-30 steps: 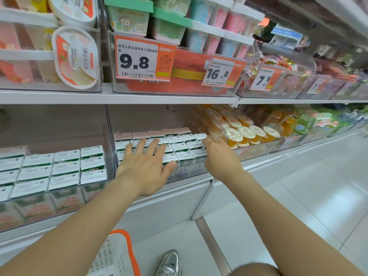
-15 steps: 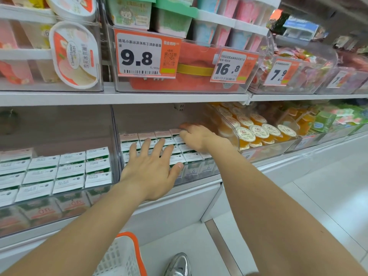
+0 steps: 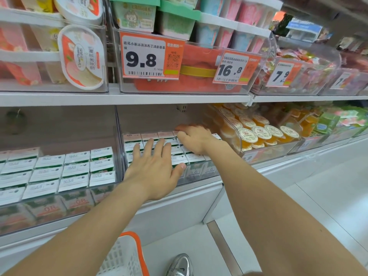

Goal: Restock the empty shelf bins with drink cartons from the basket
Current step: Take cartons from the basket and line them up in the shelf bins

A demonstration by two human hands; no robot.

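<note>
Left grip (image 3: 153, 170) lies flat w/ fingers apart on drink cartons (image 3: 131, 145) in the bin (image 3: 199, 172) under it. Right grip (image 3: 196, 139), just behind, curls at back-row cartons; can't tell if clamped. Basket (image 3: 123, 255) sits below both grips.

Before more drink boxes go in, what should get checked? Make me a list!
1. Left hand empty: ok, it lies flat on the cartons in the middle bin.
2. Right hand empty: cannot tell, its fingers curl at the back row.
3. Room in that bin: cannot tell, the hands cover part.
4. Basket close by: ok, just below the arms.
5. Cartons in basket: cannot tell, only its corner shows.
</note>
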